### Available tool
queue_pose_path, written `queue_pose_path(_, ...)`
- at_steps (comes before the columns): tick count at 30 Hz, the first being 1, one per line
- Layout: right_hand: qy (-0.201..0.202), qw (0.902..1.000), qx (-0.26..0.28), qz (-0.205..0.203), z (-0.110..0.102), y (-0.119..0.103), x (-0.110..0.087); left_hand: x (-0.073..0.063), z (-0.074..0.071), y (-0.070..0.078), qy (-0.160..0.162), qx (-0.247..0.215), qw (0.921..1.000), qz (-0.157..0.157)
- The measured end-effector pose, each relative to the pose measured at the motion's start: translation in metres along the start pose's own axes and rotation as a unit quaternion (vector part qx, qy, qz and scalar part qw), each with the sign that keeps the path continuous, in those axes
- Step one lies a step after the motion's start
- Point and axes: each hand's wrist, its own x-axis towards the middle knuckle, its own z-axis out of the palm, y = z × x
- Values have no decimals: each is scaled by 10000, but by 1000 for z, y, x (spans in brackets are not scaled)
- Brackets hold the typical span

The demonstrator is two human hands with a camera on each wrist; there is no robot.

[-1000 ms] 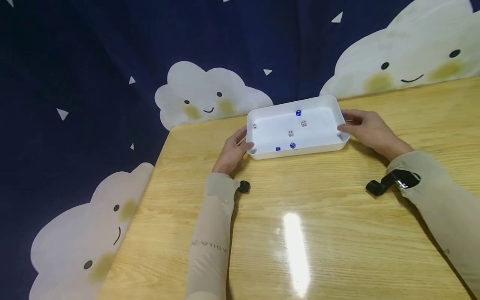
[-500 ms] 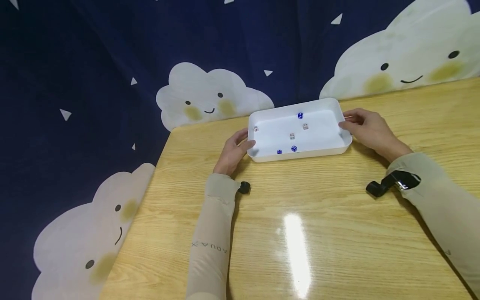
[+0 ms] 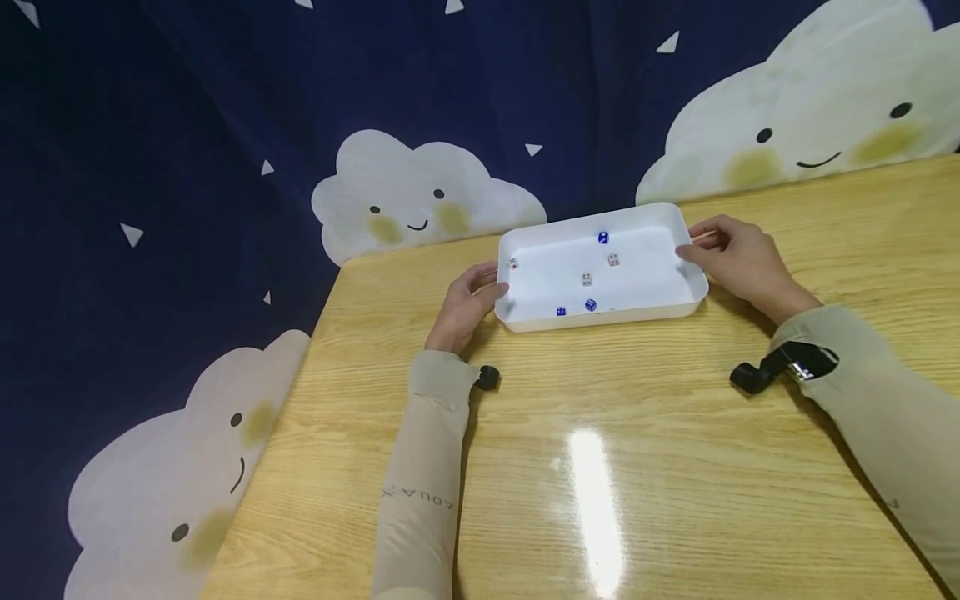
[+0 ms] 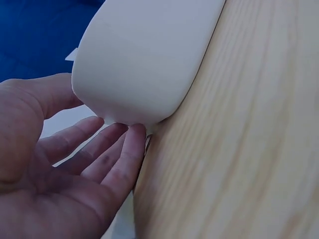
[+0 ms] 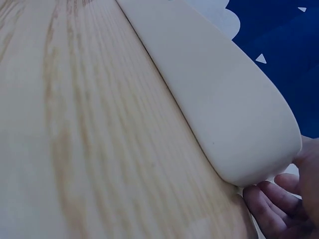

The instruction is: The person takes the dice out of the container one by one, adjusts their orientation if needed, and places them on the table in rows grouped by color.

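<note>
A shallow white rectangular tray point(image 3: 637, 287) is held at its two short ends, near the back of the table. At its left end my left hand point(image 3: 467, 304) grips it, thumb over the rim and fingers against the outside wall. My right hand point(image 3: 742, 258) holds the right end the same way. In the wrist views, fingertips of both hands meet the tray low on its outer corners. Inside lie three blue dice point(image 3: 591, 305) and three white dice point(image 3: 587, 279), spread apart. One of the white dice is close to the left wall, and two of the blue dice are near the front wall.
The tray's low edge runs along the wooden table point(image 3: 525, 458). Behind the table hangs a dark blue curtain point(image 3: 225, 83) with white clouds and triangles. Black straps with small devices sit at both wrists.
The tray has shifted slightly toward me and to the right, with both hands still on its ends. The dice keep their places in it. The head view has tipped up a little.
</note>
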Motion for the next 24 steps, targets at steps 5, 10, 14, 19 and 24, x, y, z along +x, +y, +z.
queue_pose_path(5,53,10000,-51,-61,-1,1,1,1,1,0,157,72,9998,-18)
queue_pose_path(10,99,9998,-93,-124,-2,-1,1,-1,1,2,195,47,9998,44)
queue_pose_path(14,-67,9999,-127,-24,-2,-1,0,-1,1,1,163,-4,9998,68)
queue_pose_path(19,-310,9992,-244,21,-3,1,-2,-2,1,1,34,6,10000,-5)
queue_pose_path(24,-594,9972,-457,-46,-10,-1,-2,-2,4,11,66,506,9987,-42)
